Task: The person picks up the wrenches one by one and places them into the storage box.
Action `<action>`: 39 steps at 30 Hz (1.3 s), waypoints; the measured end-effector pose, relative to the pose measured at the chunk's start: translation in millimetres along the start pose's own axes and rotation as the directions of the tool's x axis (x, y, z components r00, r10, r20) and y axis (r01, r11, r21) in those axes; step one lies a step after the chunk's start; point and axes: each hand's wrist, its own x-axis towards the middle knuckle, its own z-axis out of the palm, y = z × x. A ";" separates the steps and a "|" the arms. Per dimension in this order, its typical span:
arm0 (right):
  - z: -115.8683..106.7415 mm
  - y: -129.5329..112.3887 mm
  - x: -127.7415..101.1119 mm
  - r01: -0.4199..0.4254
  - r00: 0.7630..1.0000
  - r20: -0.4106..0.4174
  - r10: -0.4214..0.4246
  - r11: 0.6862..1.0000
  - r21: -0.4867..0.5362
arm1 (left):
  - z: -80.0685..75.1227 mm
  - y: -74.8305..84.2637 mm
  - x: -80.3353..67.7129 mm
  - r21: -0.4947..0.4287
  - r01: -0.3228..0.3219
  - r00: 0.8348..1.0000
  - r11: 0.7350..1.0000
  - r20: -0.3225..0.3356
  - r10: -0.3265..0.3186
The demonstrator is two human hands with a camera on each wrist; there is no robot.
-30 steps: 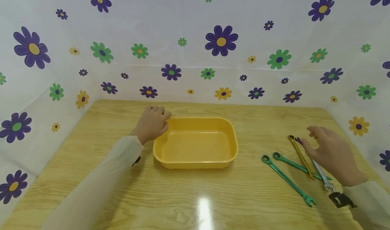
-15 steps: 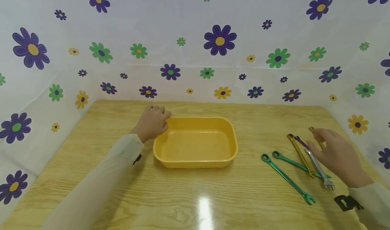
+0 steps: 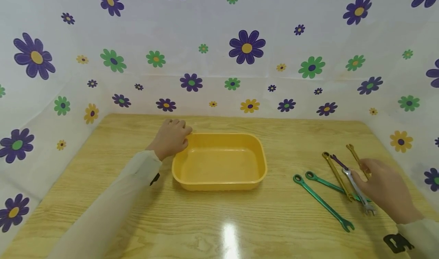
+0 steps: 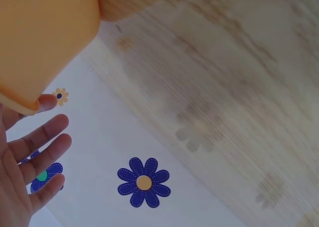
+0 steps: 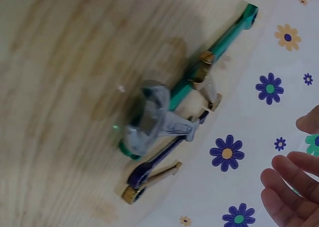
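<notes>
My left hand (image 3: 170, 139) rests relaxed against the yellow plastic tub (image 3: 219, 162) mid-tabletop; my right hand (image 3: 385, 188), fingers loose and grasping nothing, hovers over the silver steel wrench (image 3: 358, 191) among coloured wrenches; next, I judge, a clean pinch on its shaft.

This looks like a small staged recording booth rather than a lived-in room. White sheeting printed with purple, green and yellow flowers (image 3: 247, 47) closes in three sides of a pale wood-grain surface (image 3: 212, 221). A lamp glare shines on it, and only a yellow tray (image 3: 219, 184) and some wrenches (image 3: 322, 202) lie there.
</notes>
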 end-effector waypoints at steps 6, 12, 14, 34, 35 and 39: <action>5.1 2.9 -7.7 -0.034 0.999 0.006 0.035 0.999 -0.021 | 0.7 1.4 -1.9 -0.006 0.009 1.000 1.000 -0.024 -0.009; 6.5 5.4 -12.0 -0.013 0.999 0.039 0.016 0.997 -0.075 | 1.3 1.6 -3.3 -0.004 0.008 0.999 1.000 -0.039 -0.008; 7.4 6.8 -13.2 0.015 0.999 0.041 -0.011 0.996 -0.092 | 1.4 1.6 -3.6 -0.003 0.006 0.999 1.000 -0.044 -0.006; 14.6 18.0 -14.7 -0.251 0.897 0.391 0.205 0.965 0.070 | 5.4 1.5 -3.5 -0.012 0.012 0.999 1.000 -0.052 -0.012; 15.5 19.3 -15.2 -0.275 0.889 0.402 0.220 0.958 0.085 | 5.2 1.7 -3.6 -0.012 0.012 0.999 1.000 -0.050 -0.013; 18.9 23.4 -17.6 -0.316 0.878 0.411 0.247 0.943 0.107 | 5.3 2.1 -3.4 -0.018 0.016 0.999 1.000 -0.051 -0.017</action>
